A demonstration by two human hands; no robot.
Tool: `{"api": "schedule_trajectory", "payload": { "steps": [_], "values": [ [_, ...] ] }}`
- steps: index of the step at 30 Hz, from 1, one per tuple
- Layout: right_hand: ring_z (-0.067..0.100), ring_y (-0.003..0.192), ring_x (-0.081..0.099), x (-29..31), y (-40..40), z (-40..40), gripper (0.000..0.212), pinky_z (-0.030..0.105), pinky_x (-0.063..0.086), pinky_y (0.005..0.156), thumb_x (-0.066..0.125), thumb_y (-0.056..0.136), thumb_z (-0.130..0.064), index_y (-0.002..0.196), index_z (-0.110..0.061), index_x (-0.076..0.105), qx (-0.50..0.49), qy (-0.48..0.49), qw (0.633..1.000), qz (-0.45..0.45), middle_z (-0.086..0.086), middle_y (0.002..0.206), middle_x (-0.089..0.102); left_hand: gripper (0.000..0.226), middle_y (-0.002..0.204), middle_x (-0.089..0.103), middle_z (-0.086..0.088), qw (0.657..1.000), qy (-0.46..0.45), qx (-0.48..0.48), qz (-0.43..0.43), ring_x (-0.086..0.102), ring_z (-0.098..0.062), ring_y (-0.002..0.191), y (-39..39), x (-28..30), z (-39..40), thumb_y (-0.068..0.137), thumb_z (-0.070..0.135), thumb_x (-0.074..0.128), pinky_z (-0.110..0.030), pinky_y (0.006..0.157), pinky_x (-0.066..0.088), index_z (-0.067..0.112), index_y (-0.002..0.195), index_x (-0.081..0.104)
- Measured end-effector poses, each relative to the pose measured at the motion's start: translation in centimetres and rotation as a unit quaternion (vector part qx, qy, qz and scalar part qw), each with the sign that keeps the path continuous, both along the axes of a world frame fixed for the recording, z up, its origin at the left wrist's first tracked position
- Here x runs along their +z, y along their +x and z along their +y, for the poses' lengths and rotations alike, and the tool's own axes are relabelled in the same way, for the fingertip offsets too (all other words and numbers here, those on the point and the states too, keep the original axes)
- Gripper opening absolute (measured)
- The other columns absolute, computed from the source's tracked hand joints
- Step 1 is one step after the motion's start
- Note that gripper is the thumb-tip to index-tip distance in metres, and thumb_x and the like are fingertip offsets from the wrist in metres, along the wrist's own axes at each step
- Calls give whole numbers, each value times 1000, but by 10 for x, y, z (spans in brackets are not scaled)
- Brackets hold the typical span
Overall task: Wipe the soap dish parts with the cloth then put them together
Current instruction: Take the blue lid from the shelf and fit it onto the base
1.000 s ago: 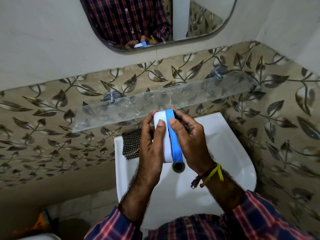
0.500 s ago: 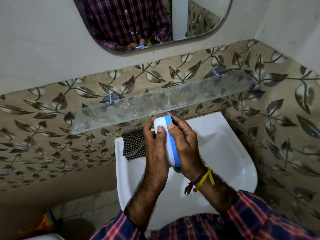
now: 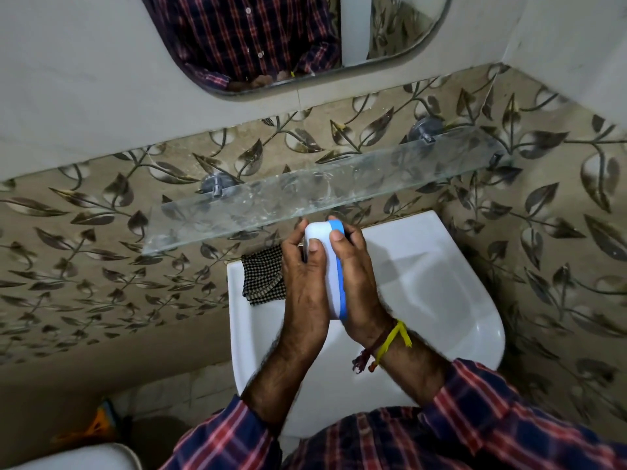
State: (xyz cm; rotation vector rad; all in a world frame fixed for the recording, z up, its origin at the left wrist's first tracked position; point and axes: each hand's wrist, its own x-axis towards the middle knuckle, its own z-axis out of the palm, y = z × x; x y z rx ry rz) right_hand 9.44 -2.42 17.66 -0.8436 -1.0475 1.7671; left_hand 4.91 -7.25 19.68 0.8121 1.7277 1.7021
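Note:
The soap dish (image 3: pixel 330 266) stands on edge between my two hands over the white sink (image 3: pixel 441 283); its white part faces left and its blue part (image 3: pixel 340 283) faces right, pressed together. My left hand (image 3: pixel 303 293) grips the white side, thumb on top. My right hand (image 3: pixel 356 290) grips the blue side, thumb on the upper edge. The checked cloth (image 3: pixel 263 276) lies on the sink's back left rim, beside my left hand.
A glass shelf (image 3: pixel 305 191) juts from the leaf-patterned wall just above and behind my hands. A mirror (image 3: pixel 288 39) hangs higher up. A white rounded object (image 3: pixel 84 457) shows at the bottom left.
Both hands with the soap dish have closed together, drawn slightly nearer, and now cover the sink drain. The cloth has not moved.

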Motion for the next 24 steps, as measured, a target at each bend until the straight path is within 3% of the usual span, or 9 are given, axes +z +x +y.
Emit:
{"api": "schedule_trajectory", "payload": {
  "steps": [5,8,11,13,15,17,20,22,24],
  "values": [
    [36,104,68,0,4,10,48,48,57,89,70,76,-49,111,-16,66,6,-12,1000,23,19,115,70,47,125,61,1,1000,18,-22,8,63,-8,110,-7,2,4,93,46,45,-30,88,55,23,135,47],
    [32,101,68,-1,4,8,47,45,57,87,70,74,-49,108,-16,66,20,-34,998,46,12,106,71,55,134,57,-5,1000,23,-9,4,60,-17,119,-3,0,3,90,53,48,-37,95,54,23,136,45],
    [42,114,64,-5,6,5,59,56,51,99,69,74,-51,116,-10,62,38,-53,996,53,22,120,66,75,141,51,-6,1000,5,6,-1,52,-23,130,3,-3,-1,78,67,45,-51,107,46,23,138,42],
    [46,119,60,-6,7,2,63,59,49,102,68,73,-51,119,-10,59,38,-64,996,57,26,127,62,81,144,49,-6,1000,-6,7,-11,49,-24,134,6,-4,-2,77,68,44,-53,110,42,19,141,41],
    [44,113,63,-6,5,1,59,54,50,98,69,73,-49,117,-11,59,36,-74,995,63,23,121,65,78,145,49,-8,1000,-13,-2,-21,49,-24,134,5,-3,-2,80,63,46,-52,110,42,17,143,40],
    [38,105,65,-4,3,2,46,49,52,93,69,78,-42,114,-13,60,29,-69,995,68,18,111,68,68,142,51,-8,999,-18,-37,-15,53,-22,130,-2,1,0,90,59,48,-45,107,47,17,143,38],
    [26,103,65,4,5,12,46,45,53,93,72,80,-31,117,-9,59,10,7,999,42,13,111,68,54,127,61,-6,993,-20,-119,8,66,-13,107,-23,12,-3,95,54,46,-26,79,58,24,140,42],
    [20,101,67,12,10,23,46,38,55,92,74,79,-24,119,-6,59,8,43,999,29,10,109,69,55,126,62,-8,989,-21,-146,27,67,-14,105,-38,19,-6,93,54,48,-28,76,59,30,142,41],
    [17,95,67,17,17,34,47,35,58,86,74,78,-21,119,-4,60,-14,46,998,40,7,104,69,62,128,61,-8,988,-21,-155,18,66,-17,112,-48,19,-12,92,58,58,-38,85,60,34,145,37]
  ]
}}
